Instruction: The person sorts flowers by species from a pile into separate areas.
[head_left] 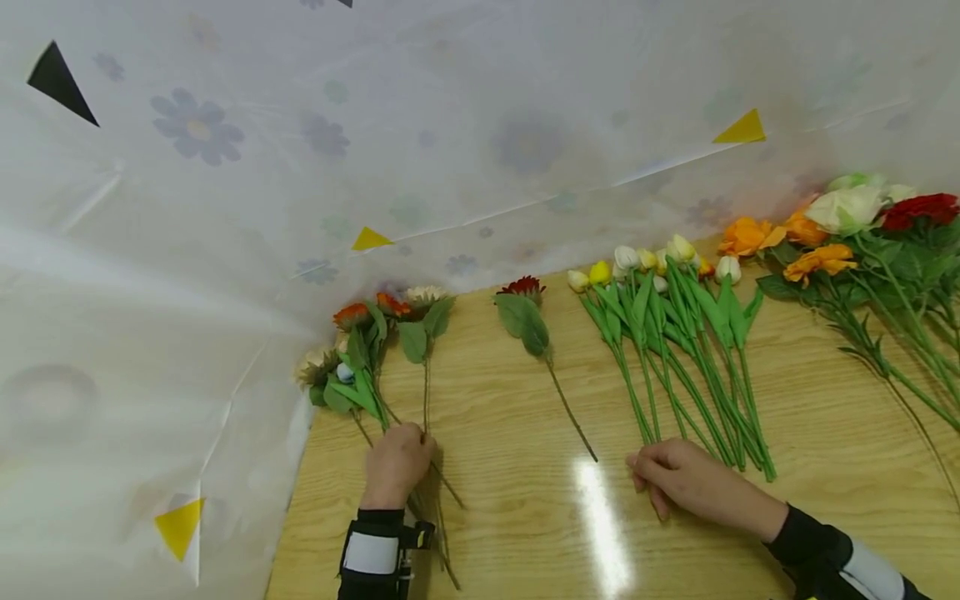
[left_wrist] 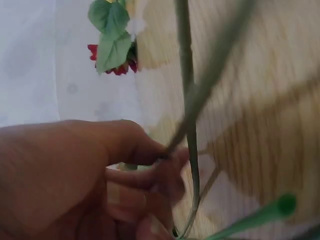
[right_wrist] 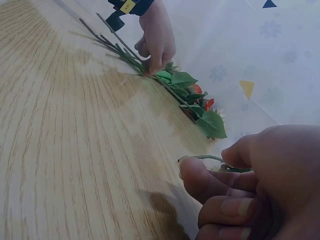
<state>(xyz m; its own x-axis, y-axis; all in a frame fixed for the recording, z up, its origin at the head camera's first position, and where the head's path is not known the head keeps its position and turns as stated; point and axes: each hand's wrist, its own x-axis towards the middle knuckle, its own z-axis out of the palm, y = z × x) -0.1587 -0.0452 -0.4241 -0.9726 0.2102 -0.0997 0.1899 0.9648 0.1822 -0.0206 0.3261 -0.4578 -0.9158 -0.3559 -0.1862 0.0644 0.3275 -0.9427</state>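
Observation:
My left hand [head_left: 397, 462] is over the flowers at the table's left edge. Its thumb and fingers pinch a thin flower stem [left_wrist: 215, 75], where the stem of the cream flower [head_left: 426, 294] meets them. Beneath lie orange flowers [head_left: 351, 315], a pale blue tulip bud [head_left: 344, 372] and crossing stems; one cut green stem [left_wrist: 260, 217] pokes out below the fingers. My right hand [head_left: 697, 483], fingers loosely curled around nothing visible, is low by the tulip stems [head_left: 705, 400]. Just left of its fingertips ends the stem of a single dark red flower [head_left: 523, 287].
White and yellow tulips lie in a row on the wooden table [head_left: 510, 517]. Farther right are orange flowers [head_left: 750, 237], a white rose [head_left: 846, 208] and a red flower [head_left: 921, 212] on long stems. A patterned white sheet [head_left: 450, 125] stands behind and at the left.

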